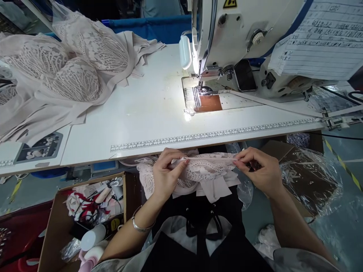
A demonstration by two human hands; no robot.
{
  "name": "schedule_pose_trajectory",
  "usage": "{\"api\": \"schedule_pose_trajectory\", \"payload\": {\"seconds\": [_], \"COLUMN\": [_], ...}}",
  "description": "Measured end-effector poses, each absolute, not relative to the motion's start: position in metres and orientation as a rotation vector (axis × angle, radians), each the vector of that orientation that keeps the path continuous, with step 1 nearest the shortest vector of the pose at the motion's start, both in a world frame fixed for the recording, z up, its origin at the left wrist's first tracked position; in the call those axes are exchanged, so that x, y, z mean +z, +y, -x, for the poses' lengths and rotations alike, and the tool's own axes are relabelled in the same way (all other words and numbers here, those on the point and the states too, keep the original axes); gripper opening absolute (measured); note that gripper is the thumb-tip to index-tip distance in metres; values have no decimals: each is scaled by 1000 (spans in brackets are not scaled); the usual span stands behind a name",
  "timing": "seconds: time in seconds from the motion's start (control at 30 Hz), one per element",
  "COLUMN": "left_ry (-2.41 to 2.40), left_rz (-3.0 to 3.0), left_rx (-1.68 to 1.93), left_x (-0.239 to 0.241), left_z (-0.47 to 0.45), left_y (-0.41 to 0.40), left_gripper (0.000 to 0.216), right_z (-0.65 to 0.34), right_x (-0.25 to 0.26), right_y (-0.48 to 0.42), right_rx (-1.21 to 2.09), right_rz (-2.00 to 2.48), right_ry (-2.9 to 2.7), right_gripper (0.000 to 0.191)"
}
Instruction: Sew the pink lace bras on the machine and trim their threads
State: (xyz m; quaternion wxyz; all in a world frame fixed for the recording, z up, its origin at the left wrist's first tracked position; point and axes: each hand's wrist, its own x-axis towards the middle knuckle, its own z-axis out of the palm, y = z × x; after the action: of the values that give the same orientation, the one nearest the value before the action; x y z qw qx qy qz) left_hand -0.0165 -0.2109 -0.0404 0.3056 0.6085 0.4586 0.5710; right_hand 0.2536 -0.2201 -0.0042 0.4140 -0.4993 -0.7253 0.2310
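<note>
My left hand (166, 173) and my right hand (262, 172) hold a pale pink lace garment piece (204, 172) over my lap, just below the front edge of the sewing table (141, 117). Each hand pinches one end of its top edge, stretching the lace band between them. Fabric tabs hang from the piece's lower side. A silver bangle sits on my left wrist. The sewing machine (227, 34) stands at the back right of the table, its lamp lighting the needle plate (202, 98).
A heap of pale lace bra cups and fabric (56, 71) covers the table's left end. A printed ruler runs along the table front. An open cardboard box of oddments (85, 215) sits at lower left. A box lined with clear plastic (306, 177) stands at right. A paper sheet (323, 34) hangs on the machine.
</note>
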Motion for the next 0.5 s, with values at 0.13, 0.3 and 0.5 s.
{"api": "schedule_pose_trajectory", "payload": {"seconds": [0.13, 0.3, 0.5], "left_ry": [1240, 1230, 1153], "left_rz": [-1597, -1555, -1471], "left_rx": [1536, 1574, 1588], "left_x": [-45, -50, -52], "left_z": [16, 15, 15], "left_y": [-212, -213, -217], "left_gripper": [8, 10, 8], "right_z": [-249, -252, -263], "right_x": [-7, -4, 15], "right_y": [-220, -212, -201], "right_rx": [515, 577, 923], "right_rz": [1374, 1392, 1270], "right_ry": [-1764, -1825, -1792], "right_gripper": [15, 6, 15]}}
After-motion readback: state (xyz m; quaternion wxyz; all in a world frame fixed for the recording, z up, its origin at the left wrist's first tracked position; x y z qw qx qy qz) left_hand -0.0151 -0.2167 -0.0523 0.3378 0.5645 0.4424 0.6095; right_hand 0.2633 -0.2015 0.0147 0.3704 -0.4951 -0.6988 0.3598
